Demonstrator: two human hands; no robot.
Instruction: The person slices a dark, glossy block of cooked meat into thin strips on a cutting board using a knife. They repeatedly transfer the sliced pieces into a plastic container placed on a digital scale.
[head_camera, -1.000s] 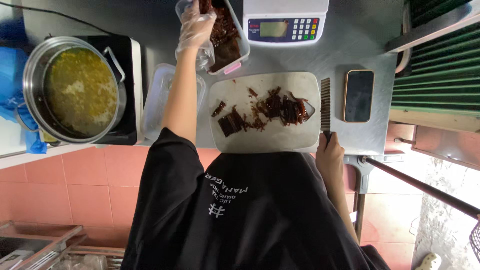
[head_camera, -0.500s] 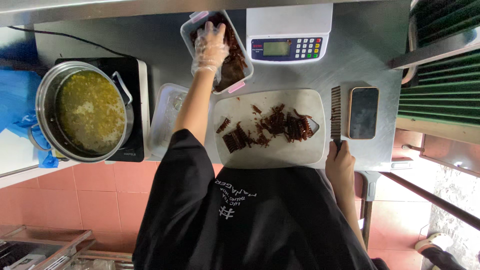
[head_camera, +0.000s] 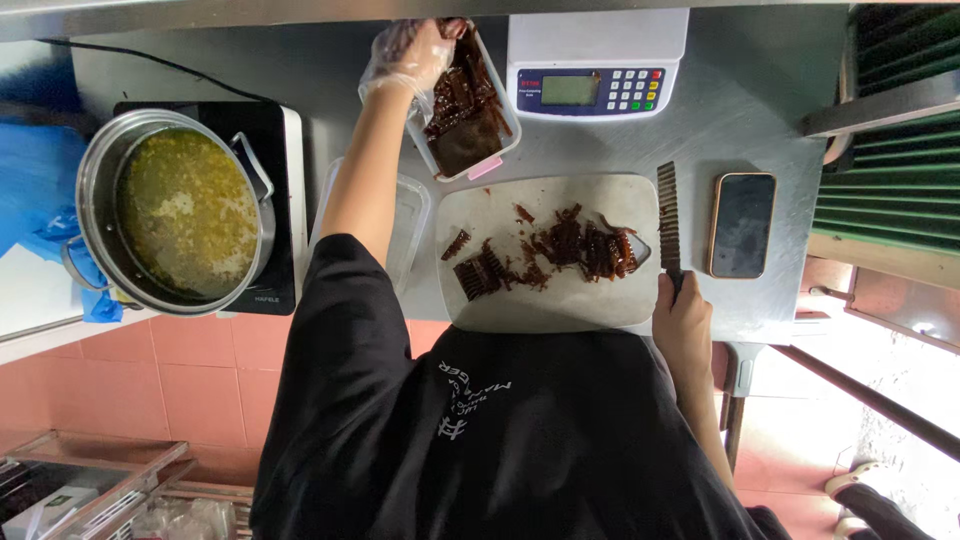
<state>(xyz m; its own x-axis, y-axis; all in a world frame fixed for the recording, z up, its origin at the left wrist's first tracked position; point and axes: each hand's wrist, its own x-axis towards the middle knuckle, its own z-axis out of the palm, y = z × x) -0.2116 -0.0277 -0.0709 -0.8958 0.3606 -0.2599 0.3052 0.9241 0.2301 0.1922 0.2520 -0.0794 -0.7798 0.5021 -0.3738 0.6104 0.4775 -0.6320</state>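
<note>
**Gloved hand in the meat tub, other hand on the knife**

The left hand (head_camera: 408, 52), in a thin clear glove, is at the plastic tub (head_camera: 497, 150) of dark brown meat strips (head_camera: 462, 110). Its fingers are bent down into the strips at the far end of the tub; whether they are closed on a piece I cannot tell. The tub stands just behind the white cutting board (head_camera: 548, 300), close to its far left corner.

On the board lie cut pieces of the same dark meat (head_camera: 560, 250), mostly in the middle and toward the right. The right hand (head_camera: 681, 318) is at the right edge of the board, fingers wrapped around the handle of a wavy-bladed knife (head_camera: 668, 215), which lies flat along that edge.

Right of the board, beside the knife, is a dark phone (head_camera: 741, 224). Behind the board stands a white scale (head_camera: 594, 70). Left of it is an empty clear container (head_camera: 410, 225), and further left a steel pot (head_camera: 95, 180) of yellow-green soup on a black cooktop (head_camera: 285, 200).
</note>
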